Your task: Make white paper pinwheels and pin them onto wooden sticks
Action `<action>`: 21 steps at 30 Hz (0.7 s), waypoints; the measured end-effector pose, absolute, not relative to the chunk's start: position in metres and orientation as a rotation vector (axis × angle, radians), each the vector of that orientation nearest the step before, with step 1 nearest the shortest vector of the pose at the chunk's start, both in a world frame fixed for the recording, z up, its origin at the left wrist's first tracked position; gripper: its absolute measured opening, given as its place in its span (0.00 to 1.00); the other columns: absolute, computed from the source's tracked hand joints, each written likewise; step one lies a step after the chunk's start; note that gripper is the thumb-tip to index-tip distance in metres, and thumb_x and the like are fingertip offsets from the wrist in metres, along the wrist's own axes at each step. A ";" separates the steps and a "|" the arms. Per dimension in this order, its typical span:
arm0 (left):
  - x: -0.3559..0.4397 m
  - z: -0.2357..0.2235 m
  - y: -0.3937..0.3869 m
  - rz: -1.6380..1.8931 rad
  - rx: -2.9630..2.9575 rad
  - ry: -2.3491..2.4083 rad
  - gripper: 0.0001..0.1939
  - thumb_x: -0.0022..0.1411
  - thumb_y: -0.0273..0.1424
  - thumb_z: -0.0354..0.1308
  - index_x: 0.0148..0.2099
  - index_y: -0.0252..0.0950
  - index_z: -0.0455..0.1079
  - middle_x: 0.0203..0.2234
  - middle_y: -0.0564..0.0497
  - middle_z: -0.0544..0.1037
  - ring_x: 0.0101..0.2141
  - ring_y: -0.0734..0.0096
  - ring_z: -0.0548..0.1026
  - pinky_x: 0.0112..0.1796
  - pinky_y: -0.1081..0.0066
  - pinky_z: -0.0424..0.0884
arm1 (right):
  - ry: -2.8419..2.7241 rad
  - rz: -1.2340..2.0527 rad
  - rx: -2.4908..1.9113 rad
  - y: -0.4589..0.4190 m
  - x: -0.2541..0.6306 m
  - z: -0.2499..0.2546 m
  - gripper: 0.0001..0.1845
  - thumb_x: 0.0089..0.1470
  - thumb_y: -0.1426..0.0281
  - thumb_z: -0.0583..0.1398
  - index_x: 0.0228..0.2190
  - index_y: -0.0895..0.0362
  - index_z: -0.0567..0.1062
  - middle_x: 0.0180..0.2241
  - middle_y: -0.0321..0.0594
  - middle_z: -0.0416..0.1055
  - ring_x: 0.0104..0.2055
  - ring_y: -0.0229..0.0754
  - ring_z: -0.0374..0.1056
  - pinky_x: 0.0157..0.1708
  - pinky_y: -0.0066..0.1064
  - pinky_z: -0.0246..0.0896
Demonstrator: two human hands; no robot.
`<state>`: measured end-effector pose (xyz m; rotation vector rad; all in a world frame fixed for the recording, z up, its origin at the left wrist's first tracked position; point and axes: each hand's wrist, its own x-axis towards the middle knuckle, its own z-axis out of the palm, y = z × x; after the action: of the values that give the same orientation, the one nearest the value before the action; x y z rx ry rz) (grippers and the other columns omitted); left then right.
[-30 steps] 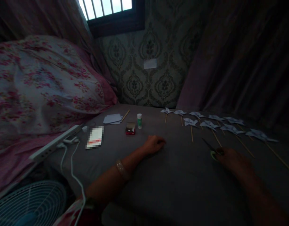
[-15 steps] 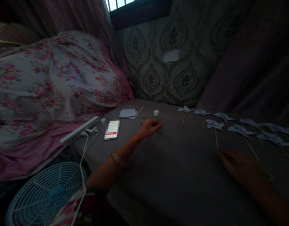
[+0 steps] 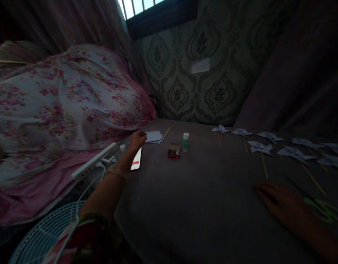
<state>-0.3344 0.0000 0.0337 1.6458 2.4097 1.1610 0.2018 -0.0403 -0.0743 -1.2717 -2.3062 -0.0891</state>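
Observation:
At the left edge of the stacked white paper sheets (image 3: 154, 136) is my left hand (image 3: 138, 140), its fingers bent together; what they hold, if anything, is too dark to see. Under that wrist lies a phone (image 3: 135, 161) with a lit screen, partly covered by my arm. My right hand (image 3: 280, 200) rests flat on the grey surface (image 3: 207, 205), holding nothing. Beside it are scissors (image 3: 327, 211) with green handles. Several paper pinwheels (image 3: 261, 147) on wooden sticks lie beyond that hand. A green glue stick (image 3: 185, 142) stands upright near a small open red box (image 3: 173, 152).
A wooden stick (image 3: 166, 133) lies by the paper stack. At the left edge are a white power strip (image 3: 94, 161) with cables and a small white cap (image 3: 122, 147). A blue fan (image 3: 50, 234) stands below. Floral bedding (image 3: 61, 95) is piled at the left.
My left hand has moved left from beside the glue stick to the paper stack, uncovering the red box. My right hand stays low at the right; the view has shifted slightly.

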 end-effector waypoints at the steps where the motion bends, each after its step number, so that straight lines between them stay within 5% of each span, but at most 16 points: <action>1: -0.338 0.033 0.002 1.128 1.650 2.425 0.16 0.52 0.28 0.51 0.42 0.31 0.75 0.36 0.42 0.81 0.38 0.62 0.78 0.39 0.71 0.71 | -2.300 -0.083 -1.272 -0.040 0.202 -0.075 0.22 0.58 0.55 0.48 0.36 0.54 0.77 0.39 0.46 0.76 0.42 0.52 0.72 0.45 0.50 0.67; 9: -0.346 0.029 0.025 0.781 1.741 2.469 0.12 0.50 0.29 0.56 0.37 0.36 0.77 0.37 0.46 0.81 0.41 0.60 0.77 0.42 0.70 0.68 | -2.290 -0.040 -1.260 -0.040 0.200 -0.071 0.25 0.58 0.53 0.47 0.35 0.54 0.77 0.38 0.47 0.76 0.40 0.51 0.73 0.42 0.46 0.69; 21: -0.338 0.019 0.059 0.518 1.708 2.549 0.17 0.56 0.37 0.56 0.45 0.34 0.73 0.46 0.41 0.77 0.48 0.59 0.72 0.44 0.72 0.64 | -2.280 -0.037 -1.307 -0.038 0.201 -0.075 0.20 0.57 0.57 0.50 0.35 0.54 0.76 0.38 0.45 0.75 0.40 0.50 0.73 0.42 0.45 0.69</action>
<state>-0.3376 0.0586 0.0191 1.7076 2.5492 0.5184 0.2006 -0.0379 -0.0754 -1.3069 -2.2805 -0.0367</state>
